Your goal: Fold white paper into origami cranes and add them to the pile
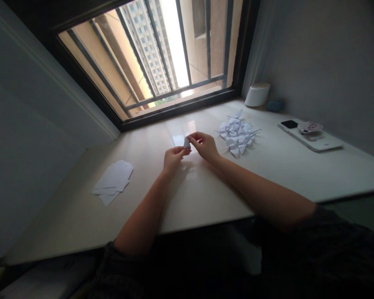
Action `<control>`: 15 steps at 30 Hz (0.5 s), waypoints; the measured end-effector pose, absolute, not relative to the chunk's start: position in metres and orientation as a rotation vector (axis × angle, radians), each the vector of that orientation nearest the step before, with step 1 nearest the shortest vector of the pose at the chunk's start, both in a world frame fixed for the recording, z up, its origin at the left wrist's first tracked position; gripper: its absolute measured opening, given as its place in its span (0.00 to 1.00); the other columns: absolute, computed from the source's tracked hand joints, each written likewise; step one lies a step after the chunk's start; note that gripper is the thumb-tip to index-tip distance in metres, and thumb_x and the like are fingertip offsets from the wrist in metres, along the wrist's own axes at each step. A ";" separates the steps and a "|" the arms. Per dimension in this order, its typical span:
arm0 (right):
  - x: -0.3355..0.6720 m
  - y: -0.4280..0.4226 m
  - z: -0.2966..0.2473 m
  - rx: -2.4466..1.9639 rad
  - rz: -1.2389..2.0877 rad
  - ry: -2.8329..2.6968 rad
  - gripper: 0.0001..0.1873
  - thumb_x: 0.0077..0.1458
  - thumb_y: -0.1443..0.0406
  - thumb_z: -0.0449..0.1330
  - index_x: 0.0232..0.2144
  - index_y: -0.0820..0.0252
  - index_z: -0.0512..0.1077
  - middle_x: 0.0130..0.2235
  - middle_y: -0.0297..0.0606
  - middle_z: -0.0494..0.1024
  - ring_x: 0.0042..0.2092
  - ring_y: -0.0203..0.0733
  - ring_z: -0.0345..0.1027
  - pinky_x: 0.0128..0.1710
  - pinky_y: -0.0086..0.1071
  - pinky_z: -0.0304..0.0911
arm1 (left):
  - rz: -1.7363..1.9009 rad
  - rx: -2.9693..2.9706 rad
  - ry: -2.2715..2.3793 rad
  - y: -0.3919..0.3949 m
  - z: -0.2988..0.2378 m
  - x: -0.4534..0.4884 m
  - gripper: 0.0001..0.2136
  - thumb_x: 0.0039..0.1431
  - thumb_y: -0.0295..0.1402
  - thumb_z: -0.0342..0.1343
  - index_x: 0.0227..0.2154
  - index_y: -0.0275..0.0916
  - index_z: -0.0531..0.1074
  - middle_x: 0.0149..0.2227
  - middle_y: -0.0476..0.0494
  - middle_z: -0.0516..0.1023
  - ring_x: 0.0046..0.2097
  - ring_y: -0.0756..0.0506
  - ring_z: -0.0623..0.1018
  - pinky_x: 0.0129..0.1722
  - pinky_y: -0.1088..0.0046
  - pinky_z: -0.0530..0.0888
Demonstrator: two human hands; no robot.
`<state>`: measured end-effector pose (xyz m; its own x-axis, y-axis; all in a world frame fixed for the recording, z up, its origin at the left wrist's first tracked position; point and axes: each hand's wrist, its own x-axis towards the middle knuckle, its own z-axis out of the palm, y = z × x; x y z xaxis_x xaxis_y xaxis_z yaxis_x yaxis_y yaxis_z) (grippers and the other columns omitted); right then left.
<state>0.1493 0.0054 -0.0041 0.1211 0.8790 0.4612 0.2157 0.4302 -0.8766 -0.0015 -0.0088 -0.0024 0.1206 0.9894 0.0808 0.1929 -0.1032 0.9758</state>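
Observation:
Between my two hands, just above the white tabletop, is a small piece of folded white paper [187,143]. My left hand [173,158] pinches it from below and the left, thumb and fingers pressed together. At its upper right side, my right hand [205,145] is closed with the thumb and fingertips on the paper. To the right of my right hand lies a pile of folded white paper cranes [237,135], with thin points sticking out. Off to the left, a loose stack of white paper sheets [114,178] lies flat.
A white phone [318,140] with a round grip on its back lies at the right. Near the wall corner stand a white rounded container [257,95] and a small dark blue case [276,105]. Beyond the table is a barred window [162,54].

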 end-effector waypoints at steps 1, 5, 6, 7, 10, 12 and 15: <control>0.149 0.005 -0.003 -1.050 0.650 -1.395 0.13 0.53 0.56 0.58 0.30 0.56 0.77 0.31 0.35 0.80 0.33 0.39 0.71 0.33 0.32 0.62 | 1.093 1.470 1.226 -0.009 -0.002 -0.002 0.18 0.45 0.50 0.63 0.31 0.38 0.79 0.32 0.39 0.82 0.38 0.42 0.79 0.33 0.71 0.68; 0.149 0.003 -0.001 -1.043 0.649 -1.387 0.12 0.53 0.56 0.58 0.29 0.56 0.77 0.31 0.34 0.80 0.33 0.39 0.71 0.34 0.32 0.62 | 1.092 1.452 1.238 -0.008 -0.002 -0.001 0.18 0.45 0.50 0.63 0.31 0.38 0.79 0.33 0.39 0.82 0.39 0.41 0.80 0.33 0.70 0.68; 0.149 0.003 -0.001 -1.044 0.641 -1.387 0.12 0.53 0.56 0.58 0.29 0.56 0.76 0.31 0.35 0.80 0.33 0.39 0.71 0.34 0.32 0.62 | 1.093 1.447 1.240 -0.008 -0.002 -0.001 0.18 0.45 0.49 0.63 0.31 0.39 0.79 0.32 0.39 0.82 0.40 0.41 0.80 0.33 0.70 0.68; 0.149 0.003 -0.001 -1.044 0.635 -1.386 0.12 0.53 0.56 0.58 0.29 0.56 0.76 0.31 0.35 0.80 0.33 0.39 0.71 0.34 0.32 0.62 | 1.099 1.441 1.242 -0.007 -0.002 -0.001 0.18 0.46 0.49 0.63 0.31 0.39 0.79 0.32 0.39 0.82 0.39 0.41 0.80 0.33 0.70 0.68; 0.149 0.004 -0.002 -1.038 0.646 -1.367 0.12 0.54 0.56 0.58 0.29 0.58 0.76 0.30 0.36 0.79 0.33 0.39 0.71 0.34 0.32 0.62 | 1.123 1.418 1.245 -0.006 -0.002 -0.001 0.18 0.46 0.48 0.63 0.31 0.39 0.79 0.32 0.39 0.82 0.39 0.41 0.80 0.33 0.71 0.67; 0.149 0.005 -0.002 -1.022 0.678 -1.344 0.13 0.54 0.55 0.58 0.29 0.58 0.75 0.30 0.36 0.79 0.32 0.38 0.71 0.34 0.32 0.62 | 1.138 1.408 1.240 -0.005 -0.001 -0.002 0.18 0.45 0.48 0.64 0.31 0.38 0.79 0.32 0.39 0.82 0.39 0.41 0.80 0.33 0.71 0.67; 0.149 0.005 -0.002 -0.992 0.733 -1.335 0.14 0.52 0.53 0.60 0.28 0.58 0.75 0.30 0.35 0.78 0.32 0.38 0.70 0.33 0.31 0.62 | 1.153 1.426 1.255 -0.006 0.000 -0.002 0.18 0.44 0.48 0.64 0.31 0.38 0.79 0.32 0.39 0.82 0.38 0.42 0.79 0.33 0.71 0.67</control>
<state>0.1489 0.0052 -0.0020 0.1266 0.8899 0.4382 0.1080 0.4268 -0.8979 -0.0019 -0.0057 0.0001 0.0551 0.9948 0.0858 0.1694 -0.0940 0.9811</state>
